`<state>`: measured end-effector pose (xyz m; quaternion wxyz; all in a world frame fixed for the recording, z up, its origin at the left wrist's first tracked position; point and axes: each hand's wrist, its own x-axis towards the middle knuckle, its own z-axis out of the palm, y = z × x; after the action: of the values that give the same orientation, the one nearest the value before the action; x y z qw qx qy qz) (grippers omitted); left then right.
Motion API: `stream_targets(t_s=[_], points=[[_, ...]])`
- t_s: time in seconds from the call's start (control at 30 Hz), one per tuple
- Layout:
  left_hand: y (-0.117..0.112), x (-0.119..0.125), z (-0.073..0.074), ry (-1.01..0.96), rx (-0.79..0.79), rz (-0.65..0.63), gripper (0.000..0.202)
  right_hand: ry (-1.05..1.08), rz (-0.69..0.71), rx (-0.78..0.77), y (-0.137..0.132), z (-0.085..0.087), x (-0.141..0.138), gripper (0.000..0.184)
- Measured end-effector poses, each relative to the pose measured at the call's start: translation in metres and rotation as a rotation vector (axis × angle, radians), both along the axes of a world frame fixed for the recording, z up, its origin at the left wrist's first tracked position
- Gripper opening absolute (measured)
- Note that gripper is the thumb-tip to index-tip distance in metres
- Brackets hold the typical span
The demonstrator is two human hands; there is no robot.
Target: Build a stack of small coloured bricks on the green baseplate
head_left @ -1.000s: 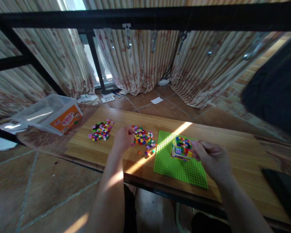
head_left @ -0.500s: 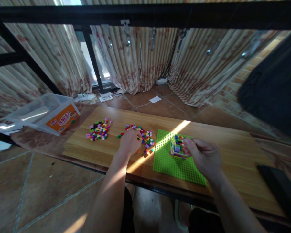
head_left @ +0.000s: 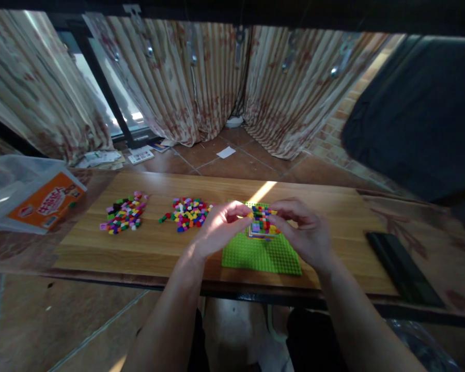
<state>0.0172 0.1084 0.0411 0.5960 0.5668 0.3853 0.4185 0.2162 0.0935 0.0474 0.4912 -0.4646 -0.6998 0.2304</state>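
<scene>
On the green studded baseplate [head_left: 261,258] stands a small, many-coloured square structure of toy bricks [head_left: 260,227]. My left hand [head_left: 225,225] is at its left side, thumb and forefinger pinched on a small yellow brick [head_left: 250,215]. From the right, my right hand [head_left: 304,230] has its thumb and fingertips closed on the structure's upper right edge. Whether a loose brick is also between those fingers is hidden. The hands cover parts of the structure and of the plate's far side.
Left of the plate lies a pile of loose bricks [head_left: 189,212], with another pile [head_left: 124,213] farther left. A clear plastic bin [head_left: 27,191] with an orange label stands at the far left. A dark flat object [head_left: 403,268] rests near the wooden board's [head_left: 344,222] right end.
My left hand has come from the brick pile rightward to the structure, with a yellow brick in its fingers. My right hand stays at the structure. The view has shifted right.
</scene>
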Motion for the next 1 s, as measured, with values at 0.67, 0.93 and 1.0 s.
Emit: stream_targets(t_s=[0.67,0.93,1.0], points=[[0.003,0.014,-0.004,-0.086,-0.098,-0.164,0.023,-0.283,0.054,0.161,-0.005,-0.001,-0.010,0.014],[0.006,0.013,-0.005,0.009,-0.021,-0.119,0.030,-0.385,0.092,0.227,-0.006,-0.001,-0.010,0.020],[0.006,0.013,-0.006,0.027,-0.032,-0.132,0.030,-0.382,0.094,0.238,-0.006,-0.002,-0.010,0.021]])
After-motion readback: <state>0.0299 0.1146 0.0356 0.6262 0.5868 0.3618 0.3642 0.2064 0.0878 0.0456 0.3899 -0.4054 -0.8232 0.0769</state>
